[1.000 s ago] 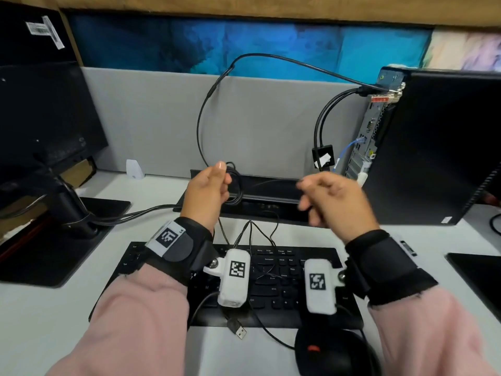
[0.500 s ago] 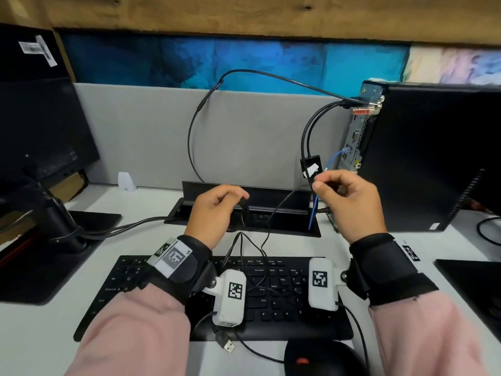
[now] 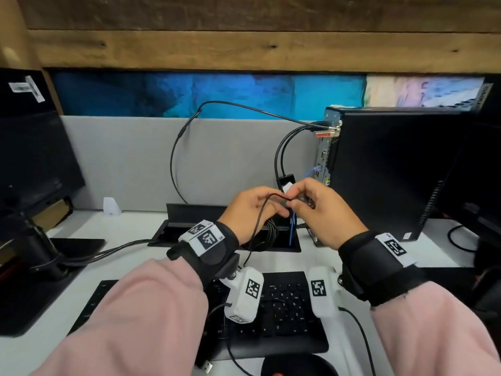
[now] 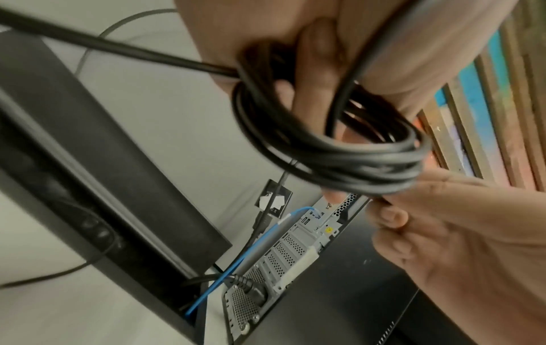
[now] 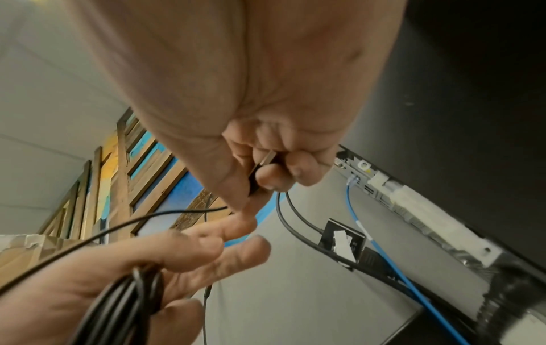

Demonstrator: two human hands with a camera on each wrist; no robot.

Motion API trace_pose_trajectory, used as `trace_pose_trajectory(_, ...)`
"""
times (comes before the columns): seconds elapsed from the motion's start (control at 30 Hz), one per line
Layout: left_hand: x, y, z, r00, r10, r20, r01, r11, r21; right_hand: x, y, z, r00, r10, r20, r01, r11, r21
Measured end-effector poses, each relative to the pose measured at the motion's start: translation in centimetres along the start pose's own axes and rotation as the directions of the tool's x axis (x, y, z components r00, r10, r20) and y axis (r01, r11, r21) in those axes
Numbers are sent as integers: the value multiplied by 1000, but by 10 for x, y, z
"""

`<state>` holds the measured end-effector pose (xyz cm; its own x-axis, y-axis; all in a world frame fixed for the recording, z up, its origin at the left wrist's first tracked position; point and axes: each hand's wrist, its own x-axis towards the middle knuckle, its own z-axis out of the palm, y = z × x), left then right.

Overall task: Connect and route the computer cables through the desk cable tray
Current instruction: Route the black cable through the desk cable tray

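Black coiled cable point(image 4: 339, 149) hangs looped in the left hand point(image 3: 252, 213), fingers curled round it, at centre frame above the cable tray point(image 3: 173, 229) recessed in the white worktop point(image 3: 130, 226). Right hand point(image 3: 322, 210) pinches a small plug point(image 5: 260, 170) between thumb and fingertips, touching the left hand. Thin black wire point(image 3: 260, 218) trails downward from the hands. Computer tower point(image 3: 393, 169) stands at right; a blue cable point(image 3: 292, 229) drops into the tray. Keyboard point(image 3: 284, 308) lies lower centre.
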<state>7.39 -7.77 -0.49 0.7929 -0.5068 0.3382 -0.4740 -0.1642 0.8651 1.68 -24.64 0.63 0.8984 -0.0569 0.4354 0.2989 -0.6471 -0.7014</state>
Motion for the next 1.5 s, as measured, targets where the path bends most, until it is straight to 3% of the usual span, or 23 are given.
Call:
trace_pose_trajectory(0.1,8,-5,1,989,-16,-144,7,998,-63,-2,5,-13,1000,-1,3,1,1000,-22)
trace_pose_trajectory(0.23,13,6,-11,896,-234,-377,149,959,-240,-6,14,-32,997,36,65,-26,989,-146)
trace_pose_trajectory(0.3,13,13,-12,890,-193,-413,116,972,-204,-6,18,-36,986,100,132,-65,966,-250)
trace_pose_trajectory(0.37,14,12,-4,935,-31,-354,38,999,14,-6,19,-38,982,125,140,-76,947,-311)
trace_pose_trajectory(0.4,14,11,2,968,16,-251,15,992,122,-5,20,-37,986,111,125,-70,953,-296)
trace_pose_trajectory(0.47,14,8,14,999,6,-43,6,963,269,-1,20,-35,995,71,73,-57,983,-172)
trace_pose_trajectory(0.53,16,3,22,998,-43,47,30,965,260,2,19,-32,998,62,25,-62,998,-9)
trace_pose_trajectory(0.67,19,-3,25,999,-26,25,24,998,65,4,19,-26,997,79,-13,-72,952,298)
trace_pose_trajectory(0.83,26,-10,31,996,44,-71,-46,999,-24,8,20,-27,998,68,-12,-61,943,327)
trace_pose_trajectory(0.9,31,-14,34,992,44,-114,-51,997,-57,12,20,-29,998,60,-29,-51,967,249)
trace_pose_trajectory(0.97,39,-16,37,987,15,-162,-21,999,-35,21,20,-35,996,-26,-87,25,1000,-18)
trace_pose_trajectory(1.03,50,-20,40,978,-28,-205,35,999,33,35,15,-45,978,-150,-147,112,964,-240)
trace_pose_trajectory(1.1,63,-23,43,971,-57,-233,84,991,105,57,7,-58,939,-261,-222,183,929,-322)
trace_pose_trajectory(1.2,83,-24,50,972,-61,-228,120,960,254,95,-5,-75,903,-343,-258,174,843,-509)
trace_pose_trajectory(1.3,99,-22,55,978,-81,-194,146,927,344,127,-10,-82,906,-334,-258,80,736,-672)
trace_pose_trajectory(1.5,128,-22,59,980,-101,-174,164,901,402,165,-5,-91,944,-197,-265,-65,676,-734)
